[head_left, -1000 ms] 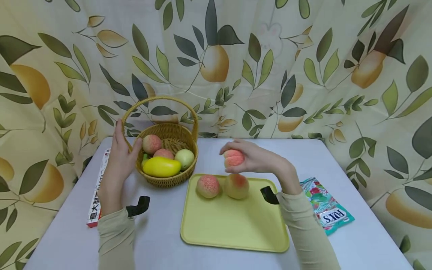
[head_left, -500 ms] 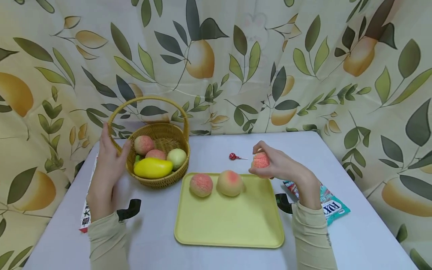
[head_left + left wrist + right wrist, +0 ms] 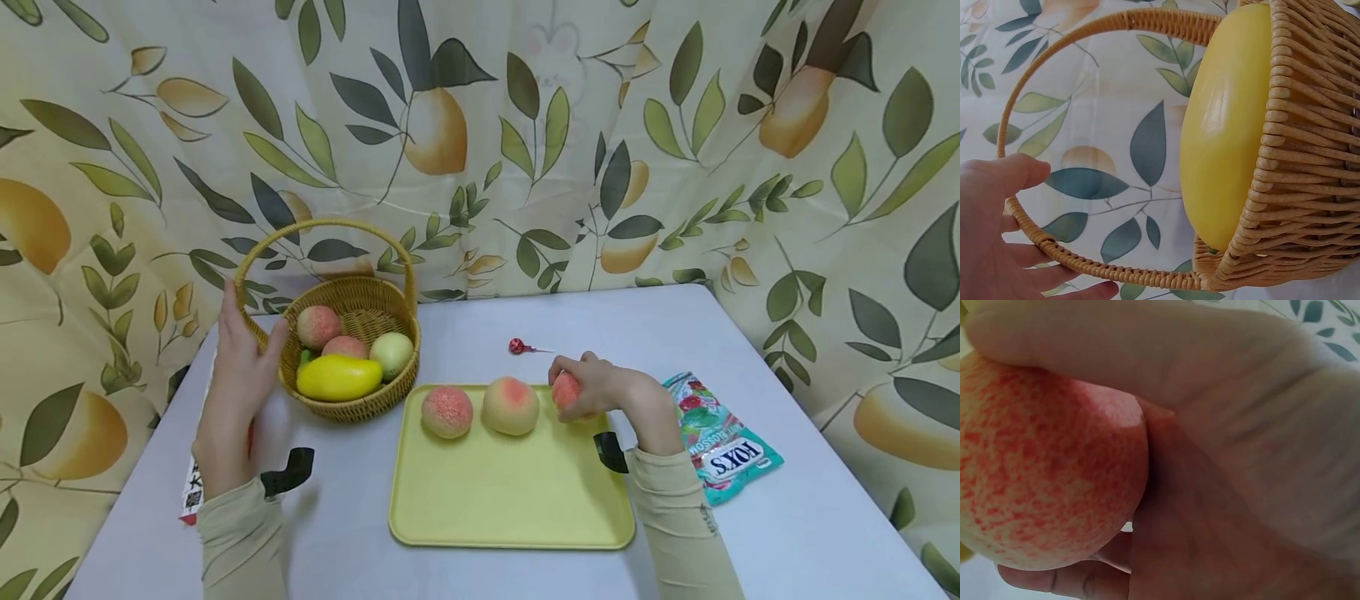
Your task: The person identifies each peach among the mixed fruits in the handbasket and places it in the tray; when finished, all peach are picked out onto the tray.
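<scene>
Head camera is looking forward and down across the table (image 3: pixel 345 508); wrist cameras are facing basket (image 3: pixel 1310 169) (left) and peach (image 3: pixel 1054 469) (right) closely, head view sharing both.

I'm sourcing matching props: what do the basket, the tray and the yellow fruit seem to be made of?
Basket: rattan-like, natural or plastic unclear; interlaced strands, slight sheen.
Tray: probably moulded plastic, satin; even colour, raised rim.
Yellow fruit: possibly plastic; smooth skin, soft highlight, but real fruit isn't ruled out.
</scene>
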### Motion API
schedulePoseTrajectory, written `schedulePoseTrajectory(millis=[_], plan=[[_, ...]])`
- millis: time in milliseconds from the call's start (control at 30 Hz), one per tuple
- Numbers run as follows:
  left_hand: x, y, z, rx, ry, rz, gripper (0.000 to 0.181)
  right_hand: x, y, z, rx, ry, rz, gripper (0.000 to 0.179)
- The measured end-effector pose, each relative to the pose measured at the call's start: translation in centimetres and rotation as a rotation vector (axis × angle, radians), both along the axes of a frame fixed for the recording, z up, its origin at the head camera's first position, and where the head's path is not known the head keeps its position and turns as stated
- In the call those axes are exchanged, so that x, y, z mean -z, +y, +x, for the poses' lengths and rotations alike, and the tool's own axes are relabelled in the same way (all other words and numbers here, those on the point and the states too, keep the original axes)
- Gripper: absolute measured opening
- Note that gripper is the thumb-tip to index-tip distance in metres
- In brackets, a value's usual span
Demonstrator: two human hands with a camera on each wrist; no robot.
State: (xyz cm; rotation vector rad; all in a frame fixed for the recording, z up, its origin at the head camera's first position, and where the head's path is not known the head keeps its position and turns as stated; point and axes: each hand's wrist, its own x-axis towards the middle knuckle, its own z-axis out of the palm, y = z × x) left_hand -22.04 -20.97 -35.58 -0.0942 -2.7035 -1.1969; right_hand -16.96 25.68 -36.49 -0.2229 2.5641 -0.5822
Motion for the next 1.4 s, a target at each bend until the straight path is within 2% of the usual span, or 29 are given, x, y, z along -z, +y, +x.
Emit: schedulePoseTrajectory(millis=[400,700,833,1167,1400], plan=[[0.0,0.0,-0.1,-0.019,-0.028,-0.005,0.091,0.7,-1.0,-0.3,-0.017,-0.066,0.127,0.052],[-0.2,-0.3,0.4,-0.028,-0.039,-0.003,0.09,0.7,-1.7,-0.4,-0.029,-0.058,0.176,0.057],[-0.1,-0.2,0.3,-0.015,-0.029,0.006,0.091,0.7,-1.9,-0.3,-0.004,-0.068,0.192,0.061],[-0.4,0.1,0.1,-0.019,-0.04,0.007,0.091,0.7,-1.7,-0.2,-0.001,-0.059,0.175,0.064],[-0.3,0.0,0.1,-0.028,-0.062,0.005,0.091,0.5,-1.6,-0.1,0.02,-0.091,0.131,0.064]])
